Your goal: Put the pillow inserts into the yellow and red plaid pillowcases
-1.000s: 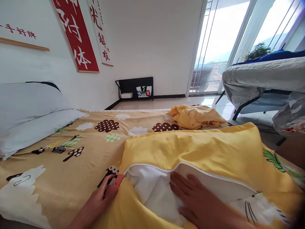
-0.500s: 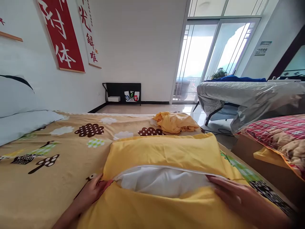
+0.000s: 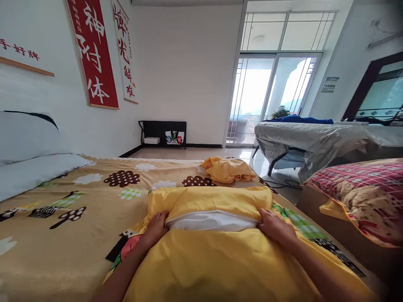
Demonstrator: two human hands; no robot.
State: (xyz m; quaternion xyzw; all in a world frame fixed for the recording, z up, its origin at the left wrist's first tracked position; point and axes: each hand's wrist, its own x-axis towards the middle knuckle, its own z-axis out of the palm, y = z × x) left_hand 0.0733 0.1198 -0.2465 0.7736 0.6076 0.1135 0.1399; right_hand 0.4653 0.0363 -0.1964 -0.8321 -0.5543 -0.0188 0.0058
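While I watch the feed, grey pillows (image 3: 31, 155) sit far left on the bed (image 3: 63, 243) | left hand (image 3: 156, 227) fingers curled, gripping the yellow cover (image 3: 220, 264) at its opening's left end | white pillow (image 3: 214, 220) shows inside, near centre | right hand (image 3: 274, 226) fingers closed on the right end | crumpled yellow cloth (image 3: 228, 170) lies beyond.

Bright daylight thru glass doors (image 3: 267, 98), blown-out glare there, soft shadows, wide-angle warp at edges, sharp overall
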